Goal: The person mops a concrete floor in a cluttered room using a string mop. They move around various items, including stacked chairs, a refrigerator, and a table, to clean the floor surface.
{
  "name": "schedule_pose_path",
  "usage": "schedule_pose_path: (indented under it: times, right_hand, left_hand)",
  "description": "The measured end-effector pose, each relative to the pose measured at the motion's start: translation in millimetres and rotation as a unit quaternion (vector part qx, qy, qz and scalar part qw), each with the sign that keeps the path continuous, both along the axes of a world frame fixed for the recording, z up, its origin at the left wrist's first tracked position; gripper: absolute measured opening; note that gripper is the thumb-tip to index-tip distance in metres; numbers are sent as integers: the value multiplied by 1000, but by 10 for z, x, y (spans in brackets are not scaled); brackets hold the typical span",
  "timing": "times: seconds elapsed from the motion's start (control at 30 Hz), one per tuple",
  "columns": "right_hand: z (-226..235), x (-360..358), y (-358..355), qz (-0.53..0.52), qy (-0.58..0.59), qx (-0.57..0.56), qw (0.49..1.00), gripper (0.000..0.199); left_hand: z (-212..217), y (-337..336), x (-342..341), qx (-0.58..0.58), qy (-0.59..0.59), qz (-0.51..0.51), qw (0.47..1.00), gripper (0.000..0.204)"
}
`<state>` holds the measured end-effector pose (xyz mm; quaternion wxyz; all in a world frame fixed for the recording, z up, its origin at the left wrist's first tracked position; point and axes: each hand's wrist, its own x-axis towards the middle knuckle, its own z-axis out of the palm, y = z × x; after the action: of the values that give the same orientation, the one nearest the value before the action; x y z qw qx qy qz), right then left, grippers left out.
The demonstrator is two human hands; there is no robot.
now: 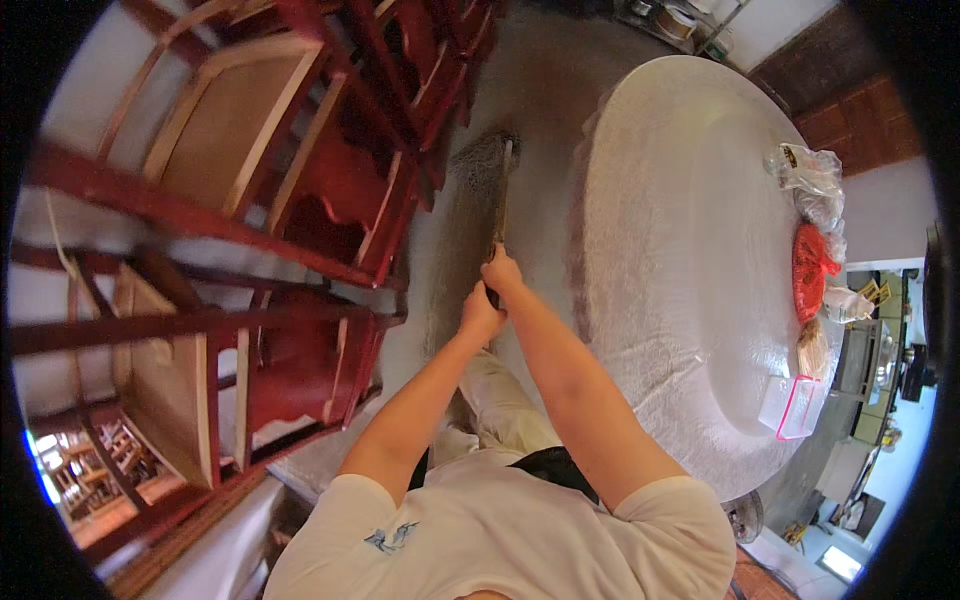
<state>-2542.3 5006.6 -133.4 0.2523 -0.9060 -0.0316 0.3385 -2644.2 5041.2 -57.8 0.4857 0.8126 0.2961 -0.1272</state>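
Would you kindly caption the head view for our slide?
Left hand and right hand grip a long handle between red furniture and an oval table.

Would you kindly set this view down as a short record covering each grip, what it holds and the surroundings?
Left grip: closed around a long handle, nearer the body
Right grip: closed around the same handle, farther out
Handle's far end: toward the gray floor; tool type unclear
Left side: red wooden chairs
Right side: oval table
On table: red bag, clear container
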Motion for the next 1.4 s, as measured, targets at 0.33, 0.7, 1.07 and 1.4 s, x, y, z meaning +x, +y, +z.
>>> schedule_pose_path:
  times: [0.33,0.7,1.07,1.4]
  right_hand:
    - [199,2083,802,-159,59,121,978,73]
    - [205,4379,1451,-126,-12,90,988,74]
    - [284,7111,1371,-157,19,72,985,65]
    - [317,9775,681,-54,-13,39,998,65]
  left_hand:
    - [222,938,2258,-21,25,-13,999,53]
    - [139,1676,4598,25,10,-68,997,58]
    - [116,1531,7355,-30,3,-43,999,63]
    - [71,864,10111,-349,172,107,915,46]
